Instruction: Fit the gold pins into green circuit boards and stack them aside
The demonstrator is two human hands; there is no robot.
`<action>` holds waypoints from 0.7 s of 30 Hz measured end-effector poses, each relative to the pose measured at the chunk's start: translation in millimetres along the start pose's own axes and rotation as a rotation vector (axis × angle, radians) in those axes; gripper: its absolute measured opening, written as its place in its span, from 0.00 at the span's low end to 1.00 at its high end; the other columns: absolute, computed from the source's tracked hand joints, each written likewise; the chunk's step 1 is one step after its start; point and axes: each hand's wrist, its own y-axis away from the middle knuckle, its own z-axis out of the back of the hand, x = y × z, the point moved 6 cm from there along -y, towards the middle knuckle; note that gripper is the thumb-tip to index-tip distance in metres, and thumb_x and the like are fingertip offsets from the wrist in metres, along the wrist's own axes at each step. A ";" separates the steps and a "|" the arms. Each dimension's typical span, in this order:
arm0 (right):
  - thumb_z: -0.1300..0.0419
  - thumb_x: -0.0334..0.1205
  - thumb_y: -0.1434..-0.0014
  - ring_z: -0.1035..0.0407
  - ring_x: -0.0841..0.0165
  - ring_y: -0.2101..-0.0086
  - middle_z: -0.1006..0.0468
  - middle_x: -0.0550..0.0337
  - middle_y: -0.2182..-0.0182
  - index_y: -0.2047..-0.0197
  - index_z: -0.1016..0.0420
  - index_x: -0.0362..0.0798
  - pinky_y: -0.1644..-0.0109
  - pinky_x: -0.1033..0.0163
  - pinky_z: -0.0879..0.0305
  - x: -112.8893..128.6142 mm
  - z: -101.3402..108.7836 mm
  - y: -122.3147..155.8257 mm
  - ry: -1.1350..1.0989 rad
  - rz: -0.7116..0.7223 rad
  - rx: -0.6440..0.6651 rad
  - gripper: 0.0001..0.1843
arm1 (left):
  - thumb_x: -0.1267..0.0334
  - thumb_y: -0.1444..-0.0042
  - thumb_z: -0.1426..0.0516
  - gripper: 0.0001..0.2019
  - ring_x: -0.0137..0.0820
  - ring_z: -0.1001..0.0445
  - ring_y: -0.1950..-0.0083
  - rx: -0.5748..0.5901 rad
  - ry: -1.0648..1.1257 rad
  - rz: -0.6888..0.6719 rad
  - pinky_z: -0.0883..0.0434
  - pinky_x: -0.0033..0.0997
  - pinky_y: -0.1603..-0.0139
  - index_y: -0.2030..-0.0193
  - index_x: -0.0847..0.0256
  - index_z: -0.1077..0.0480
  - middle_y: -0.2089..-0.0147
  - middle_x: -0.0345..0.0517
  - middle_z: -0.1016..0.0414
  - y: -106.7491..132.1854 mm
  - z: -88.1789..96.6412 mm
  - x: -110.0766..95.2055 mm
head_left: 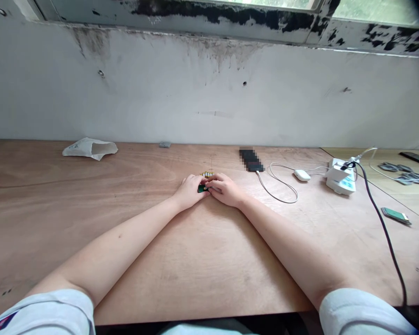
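Both hands meet over the middle of the table [195, 270]. The left hand [189, 192] is curled around a small green thing [202, 189], and the right hand [227, 190] is bent in at its right end; I can't tell if it pinches too. Just behind is a row of little yellow and white bits [206, 174]. The green thing is so small that it might slip out if pressed crooked. Poking too far back could bump the little bits. And if the right arm [282, 237] swung out, it might snag the white cord [285, 202] and tug the black phone [255, 166].
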 end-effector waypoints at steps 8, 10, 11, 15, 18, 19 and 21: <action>0.43 0.36 0.35 0.30 0.64 0.55 0.25 0.53 0.57 0.58 0.22 0.49 0.49 0.57 0.32 -12.3 -1.0 0.9 0.024 -0.085 0.014 0.08 | 0.53 0.40 0.42 0.13 0.43 0.33 0.48 0.009 -0.099 -0.039 0.34 0.46 0.45 0.53 0.56 0.27 0.54 0.48 0.28 9.6 12.7 6.3; 0.44 0.35 0.34 0.31 0.64 0.55 0.25 0.52 0.57 0.57 0.23 0.49 0.49 0.57 0.32 -14.6 -1.3 1.1 0.036 -0.113 0.013 0.09 | 0.54 0.40 0.42 0.12 0.43 0.34 0.48 -0.011 -0.122 -0.034 0.35 0.46 0.45 0.53 0.56 0.27 0.55 0.49 0.28 9.7 13.1 5.5; 0.45 0.35 0.34 0.30 0.64 0.55 0.25 0.52 0.57 0.55 0.24 0.49 0.50 0.57 0.32 -16.0 -1.8 1.4 0.038 -0.135 0.018 0.09 | 0.54 0.40 0.42 0.12 0.43 0.34 0.48 -0.019 -0.130 -0.030 0.35 0.46 0.45 0.54 0.57 0.27 0.55 0.49 0.29 9.2 12.7 4.8; 0.48 0.35 0.32 0.30 0.63 0.52 0.25 0.52 0.53 0.43 0.28 0.51 0.47 0.55 0.33 -19.0 -1.0 3.1 0.007 -0.202 -0.001 0.17 | 0.55 0.41 0.42 0.11 0.44 0.35 0.49 -0.035 -0.135 -0.017 0.35 0.47 0.45 0.56 0.58 0.28 0.56 0.50 0.29 7.4 10.0 3.8; 0.52 0.33 0.32 0.31 0.64 0.51 0.27 0.52 0.50 0.39 0.29 0.53 0.46 0.57 0.33 -17.5 -0.6 3.9 -0.016 -0.190 -0.009 0.21 | 0.55 0.41 0.42 0.11 0.44 0.35 0.49 -0.037 -0.154 -0.014 0.35 0.47 0.45 0.55 0.57 0.28 0.55 0.50 0.30 7.2 8.3 5.1; 0.52 0.33 0.32 0.30 0.65 0.52 0.27 0.52 0.51 0.41 0.27 0.54 0.47 0.58 0.33 -17.1 -0.9 4.0 -0.021 -0.186 -0.001 0.21 | 0.55 0.41 0.43 0.12 0.44 0.35 0.49 -0.038 -0.169 -0.012 0.35 0.47 0.45 0.55 0.57 0.28 0.55 0.50 0.30 7.2 7.9 5.6; 0.52 0.32 0.32 0.30 0.66 0.54 0.26 0.53 0.53 0.45 0.25 0.53 0.49 0.60 0.33 -17.1 -0.5 4.0 -0.033 -0.189 0.002 0.20 | 0.55 0.41 0.43 0.12 0.44 0.35 0.49 -0.039 -0.199 -0.006 0.35 0.46 0.45 0.54 0.57 0.28 0.55 0.50 0.30 7.4 7.2 6.5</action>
